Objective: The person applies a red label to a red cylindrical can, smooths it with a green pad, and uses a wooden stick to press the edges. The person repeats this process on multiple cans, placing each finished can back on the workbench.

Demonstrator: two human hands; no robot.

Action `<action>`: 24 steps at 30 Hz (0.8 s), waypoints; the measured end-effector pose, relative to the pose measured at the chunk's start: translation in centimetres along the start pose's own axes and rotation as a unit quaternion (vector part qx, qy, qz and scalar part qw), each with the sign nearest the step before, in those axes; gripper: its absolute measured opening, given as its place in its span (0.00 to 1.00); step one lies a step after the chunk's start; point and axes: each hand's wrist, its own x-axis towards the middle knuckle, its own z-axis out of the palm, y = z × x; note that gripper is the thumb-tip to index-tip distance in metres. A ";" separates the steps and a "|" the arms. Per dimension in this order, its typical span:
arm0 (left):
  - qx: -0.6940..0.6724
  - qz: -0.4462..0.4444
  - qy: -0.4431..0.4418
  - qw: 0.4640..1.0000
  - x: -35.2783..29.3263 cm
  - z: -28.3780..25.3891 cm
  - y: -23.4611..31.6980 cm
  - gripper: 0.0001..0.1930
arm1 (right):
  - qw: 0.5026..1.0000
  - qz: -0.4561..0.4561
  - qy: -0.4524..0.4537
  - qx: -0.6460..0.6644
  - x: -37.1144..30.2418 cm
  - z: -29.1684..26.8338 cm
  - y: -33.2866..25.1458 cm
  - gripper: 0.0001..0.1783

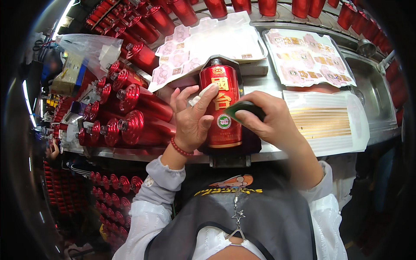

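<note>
A glossy red bottle (219,106) with gold lettering and a round green-and-white emblem lies in a dark holder (250,145), its neck pointing away from me. My left hand (192,113) is at the bottle's left side with its fingers apart; white coverings show on its fingertips. It grips nothing, and the index finger reaches over the bottle's face. Between the thumb and fingers of my right hand (268,115) is a flat dark green scraper (245,108). Its edge meets the bottle's right side, just above the round emblem. The fingers' far side is hidden.
Several red bottles (149,102) lie stacked at the left; more stand along the far edge. Behind the holder are pink-and-gold label sheets (180,56). At right lie another label sheet (303,56), a sheet of gold strips (323,123) and a metal sink (372,93).
</note>
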 end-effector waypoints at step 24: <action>-0.037 -0.118 -0.045 0.991 -8.0 1.8 2.0 0.49 | 0.959 -0.179 0.109 -0.189 3.5 -0.2 2.9 0.13</action>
